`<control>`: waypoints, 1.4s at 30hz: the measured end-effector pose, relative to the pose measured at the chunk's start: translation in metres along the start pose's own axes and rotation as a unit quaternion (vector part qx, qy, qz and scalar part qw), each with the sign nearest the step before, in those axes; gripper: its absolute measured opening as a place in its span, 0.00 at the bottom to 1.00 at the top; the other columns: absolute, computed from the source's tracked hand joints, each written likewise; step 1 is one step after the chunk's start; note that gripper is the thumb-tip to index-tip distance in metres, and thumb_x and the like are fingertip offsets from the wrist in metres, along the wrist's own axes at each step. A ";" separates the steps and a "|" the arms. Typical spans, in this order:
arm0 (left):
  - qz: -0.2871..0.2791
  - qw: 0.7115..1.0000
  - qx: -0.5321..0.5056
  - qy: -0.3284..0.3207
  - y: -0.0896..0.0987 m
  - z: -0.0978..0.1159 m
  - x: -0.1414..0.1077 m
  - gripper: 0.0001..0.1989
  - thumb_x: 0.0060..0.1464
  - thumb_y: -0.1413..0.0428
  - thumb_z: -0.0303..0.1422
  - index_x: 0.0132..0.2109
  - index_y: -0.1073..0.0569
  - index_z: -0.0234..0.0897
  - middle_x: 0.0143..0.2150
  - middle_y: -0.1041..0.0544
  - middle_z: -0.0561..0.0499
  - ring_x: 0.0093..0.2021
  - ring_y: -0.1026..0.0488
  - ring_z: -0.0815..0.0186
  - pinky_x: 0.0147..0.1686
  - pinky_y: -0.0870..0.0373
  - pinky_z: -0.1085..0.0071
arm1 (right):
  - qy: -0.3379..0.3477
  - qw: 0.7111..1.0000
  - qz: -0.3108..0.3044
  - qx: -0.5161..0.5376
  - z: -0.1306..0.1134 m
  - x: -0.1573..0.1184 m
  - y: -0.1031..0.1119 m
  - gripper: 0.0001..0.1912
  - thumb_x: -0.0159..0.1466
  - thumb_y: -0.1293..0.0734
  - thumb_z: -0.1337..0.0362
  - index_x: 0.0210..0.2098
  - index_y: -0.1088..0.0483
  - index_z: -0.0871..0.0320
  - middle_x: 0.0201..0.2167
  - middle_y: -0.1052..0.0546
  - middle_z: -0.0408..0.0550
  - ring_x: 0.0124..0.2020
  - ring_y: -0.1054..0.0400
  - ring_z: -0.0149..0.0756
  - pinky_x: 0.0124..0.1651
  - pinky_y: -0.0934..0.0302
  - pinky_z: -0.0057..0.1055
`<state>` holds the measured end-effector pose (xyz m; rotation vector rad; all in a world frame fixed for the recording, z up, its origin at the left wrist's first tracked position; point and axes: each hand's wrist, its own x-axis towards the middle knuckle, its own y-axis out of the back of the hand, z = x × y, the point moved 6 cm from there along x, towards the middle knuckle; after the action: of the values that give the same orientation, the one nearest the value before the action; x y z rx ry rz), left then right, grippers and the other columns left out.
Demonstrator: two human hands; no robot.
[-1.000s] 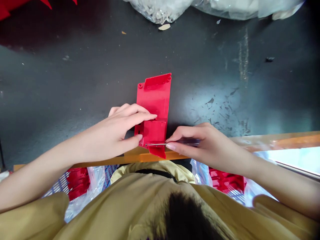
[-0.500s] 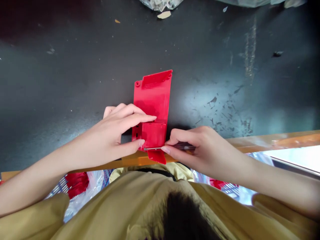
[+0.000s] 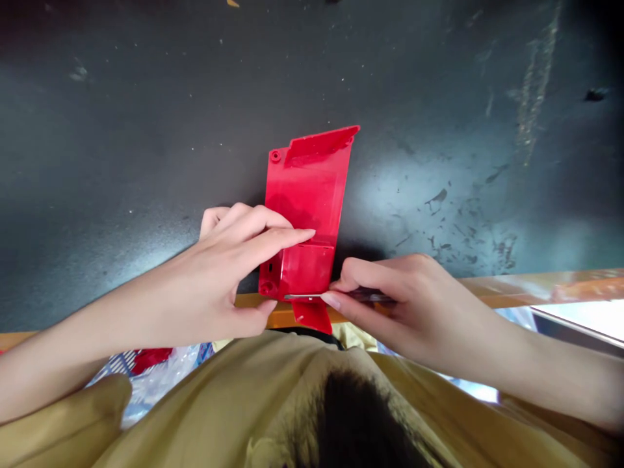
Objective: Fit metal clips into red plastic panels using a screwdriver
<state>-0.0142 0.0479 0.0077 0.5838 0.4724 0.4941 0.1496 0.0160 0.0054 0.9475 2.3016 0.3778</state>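
Red and plastic-looking, the part (image 3: 312, 195) lay on the counter (image 3: 146, 130), just right of the left grip (image 3: 234, 266) and to the left of the right grip (image 3: 404, 292). At a slant, the left forearm (image 3: 121, 331) held that grip palm-down and unclenched, its index finger stretched straight over the part, its thumb spread apart near the closest corner. Opposite, the right forearm (image 3: 536, 364) angled inward; the right grip pinched a thin tool (image 3: 302, 296) between thumb and index finger, the metal shaft pointing left from it along the part's near end.
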 end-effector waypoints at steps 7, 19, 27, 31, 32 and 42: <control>0.003 1.000 -0.003 0.003 0.001 0.000 -0.001 0.23 0.61 0.45 0.36 0.62 0.38 0.47 0.53 0.32 0.50 0.50 0.35 0.59 0.49 0.46 0.61 | -0.017 0.999 -0.015 0.049 0.001 0.003 0.000 0.11 0.68 0.38 0.62 0.30 0.31 0.56 0.16 0.34 0.36 0.15 0.49 0.23 0.22 0.55 0.26; 0.009 1.000 0.007 0.001 0.002 0.001 0.000 0.23 0.60 0.45 0.35 0.61 0.38 0.46 0.53 0.32 0.49 0.49 0.35 0.59 0.48 0.46 0.61 | -0.032 0.998 -0.022 0.047 0.002 0.005 0.004 0.11 0.68 0.38 0.61 0.29 0.31 0.55 0.16 0.33 0.37 0.16 0.45 0.25 0.21 0.54 0.27; 0.005 1.000 0.004 -0.002 0.000 0.000 0.001 0.24 0.60 0.45 0.32 0.61 0.39 0.47 0.53 0.32 0.50 0.50 0.36 0.60 0.49 0.47 0.62 | -0.032 0.999 -0.023 0.036 0.005 0.002 0.003 0.13 0.68 0.38 0.59 0.29 0.31 0.56 0.14 0.37 0.34 0.13 0.50 0.23 0.21 0.56 0.26; 0.010 1.000 0.009 -0.005 0.001 0.001 0.002 0.24 0.60 0.45 0.34 0.62 0.39 0.45 0.53 0.32 0.50 0.51 0.36 0.59 0.49 0.47 0.61 | -0.030 0.999 -0.020 0.034 0.003 0.002 0.004 0.13 0.68 0.38 0.59 0.29 0.31 0.56 0.14 0.37 0.35 0.14 0.48 0.23 0.21 0.56 0.26; 0.008 1.000 0.010 -0.002 0.001 0.001 0.002 0.24 0.59 0.45 0.34 0.61 0.39 0.45 0.53 0.32 0.49 0.51 0.35 0.58 0.48 0.46 0.61 | -0.033 0.999 -0.018 0.031 0.003 0.002 0.004 0.13 0.68 0.38 0.59 0.29 0.31 0.56 0.14 0.36 0.35 0.14 0.48 0.23 0.21 0.56 0.26; -0.009 1.000 -0.004 0.007 -0.001 -0.001 -0.001 0.21 0.62 0.46 0.35 0.60 0.38 0.48 0.53 0.33 0.51 0.50 0.37 0.59 0.48 0.47 0.62 | -0.021 1.000 0.002 -0.001 0.001 0.001 0.004 0.14 0.68 0.38 0.59 0.27 0.32 0.55 0.16 0.35 0.36 0.14 0.51 0.24 0.21 0.57 0.29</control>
<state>-0.0148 0.0472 0.0069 0.5673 0.4892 0.4824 0.1514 0.0199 0.0061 0.9510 2.2600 0.3590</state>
